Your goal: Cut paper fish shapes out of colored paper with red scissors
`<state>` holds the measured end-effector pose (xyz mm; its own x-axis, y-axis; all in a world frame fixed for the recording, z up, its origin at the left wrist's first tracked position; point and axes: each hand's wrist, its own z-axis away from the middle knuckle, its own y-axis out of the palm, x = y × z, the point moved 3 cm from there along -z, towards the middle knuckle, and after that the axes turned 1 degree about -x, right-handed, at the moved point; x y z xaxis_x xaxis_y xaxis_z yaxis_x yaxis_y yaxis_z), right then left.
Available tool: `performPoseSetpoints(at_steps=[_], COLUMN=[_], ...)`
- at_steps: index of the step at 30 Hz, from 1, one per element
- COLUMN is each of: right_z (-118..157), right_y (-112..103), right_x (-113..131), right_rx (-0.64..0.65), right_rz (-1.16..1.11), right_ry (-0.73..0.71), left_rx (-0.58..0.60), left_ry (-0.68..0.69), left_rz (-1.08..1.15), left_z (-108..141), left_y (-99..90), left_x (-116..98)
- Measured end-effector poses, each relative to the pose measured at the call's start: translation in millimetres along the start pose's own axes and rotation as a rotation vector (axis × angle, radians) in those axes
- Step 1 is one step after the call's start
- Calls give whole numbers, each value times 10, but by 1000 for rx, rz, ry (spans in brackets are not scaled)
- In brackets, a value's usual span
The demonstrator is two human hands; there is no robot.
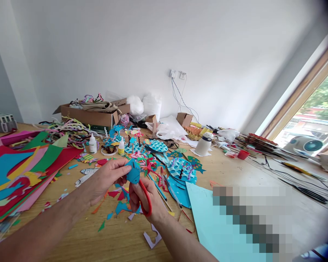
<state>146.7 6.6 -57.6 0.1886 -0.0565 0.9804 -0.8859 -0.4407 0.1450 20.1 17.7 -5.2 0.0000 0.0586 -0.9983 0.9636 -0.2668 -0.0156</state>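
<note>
Between the fingers of my left hand (113, 176) is a small blue paper piece (133, 173) with dark drawn lines on it. My right hand (149, 198) is closed round the red handles of a pair of scissors (146, 200). The scissors' blades are hidden behind the paper and my fingers. Under my hands, coloured paper scraps (122, 207) in blue, red and orange lie scattered on the wooden table (71, 236). A lilac paper offcut (153, 236) lies below my right wrist.
Stacked coloured sheets (52, 174) cover the left side. Glue bottles (93, 144), pens (158, 187) and blue wavy paper crafts (182, 167) spread behind my hands. A pale blue sheet (204, 211) lies to the right. A cardboard box (90, 117) stands at the back near the wall.
</note>
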Motion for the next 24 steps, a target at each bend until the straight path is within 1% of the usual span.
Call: performPoseSetpoints(at_steps=[12,18,24], right_z=[-22,-24,-18], right_y=[-8,2,4], right_x=[-11,0,28], right_rx=[11,9,3], right_rz=[20,25,39], right_ry=[-27,-8,-19], left_rx=[-23,-1,14], left_ry=[2,3,0], left_rz=[42,46,40], left_z=[8,-4,1], left_y=[22,23,9], left_x=[8,9,22])
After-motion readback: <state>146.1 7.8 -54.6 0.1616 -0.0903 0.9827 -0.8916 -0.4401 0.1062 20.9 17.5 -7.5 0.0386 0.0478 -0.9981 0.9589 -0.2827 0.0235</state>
